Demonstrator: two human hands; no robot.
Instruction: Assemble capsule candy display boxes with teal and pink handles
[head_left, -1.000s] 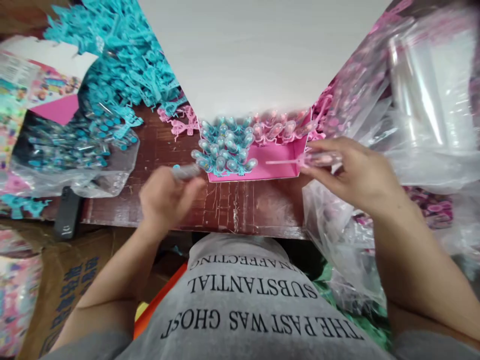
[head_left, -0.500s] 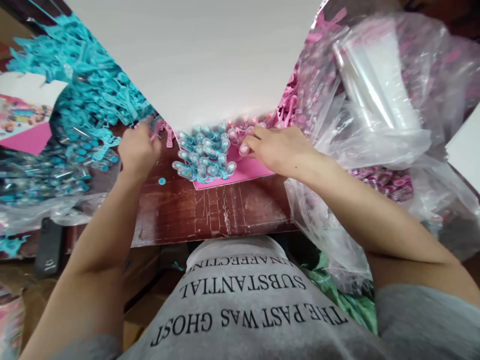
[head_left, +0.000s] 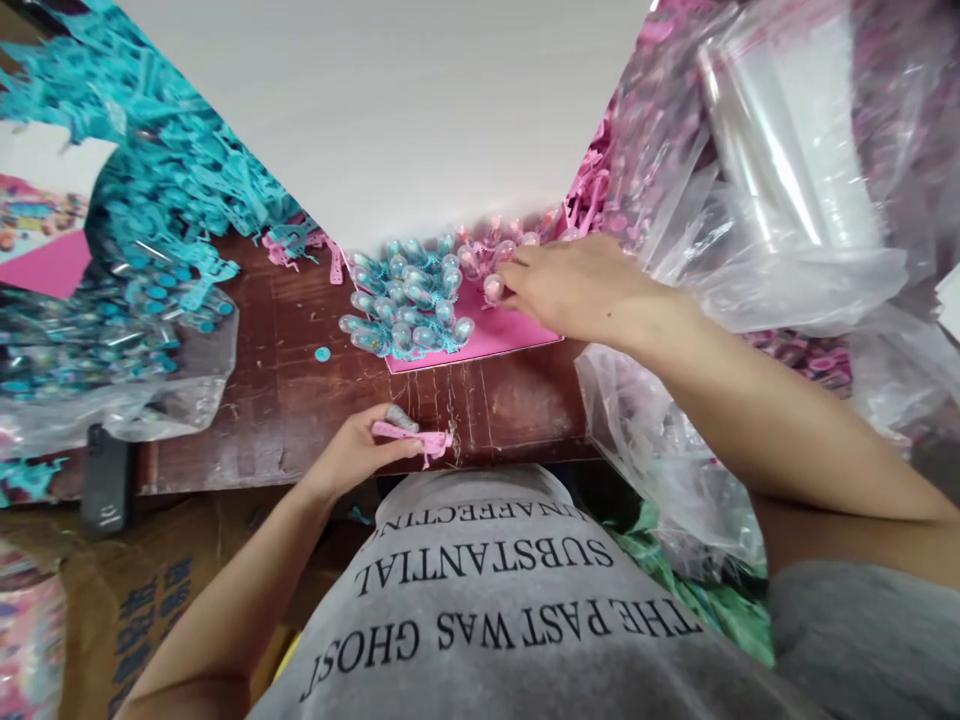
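Observation:
My left hand (head_left: 358, 452) is closed near the table's front edge, pinching a pink plastic strip (head_left: 417, 439) together with a small clear capsule (head_left: 401, 419). My right hand (head_left: 571, 288) reaches into the pink box (head_left: 501, 338) at the table's middle, fingertips closed on a pink clear capsule (head_left: 493, 288). Several blue clear capsules (head_left: 405, 300) fill the box's left side, and pink ones line its back.
A heap of blue plastic strips (head_left: 180, 190) lies at the left, above a bag of blue capsules (head_left: 90, 340). Clear bags with pink parts (head_left: 750, 200) crowd the right. A dark phone (head_left: 105, 480) lies at the left edge. A white board (head_left: 405, 110) stands behind the box.
My left hand has drawn back from the strips at the far left to the table's front edge, now holding a pink strip. My right hand stays at the pink capsules in the box.

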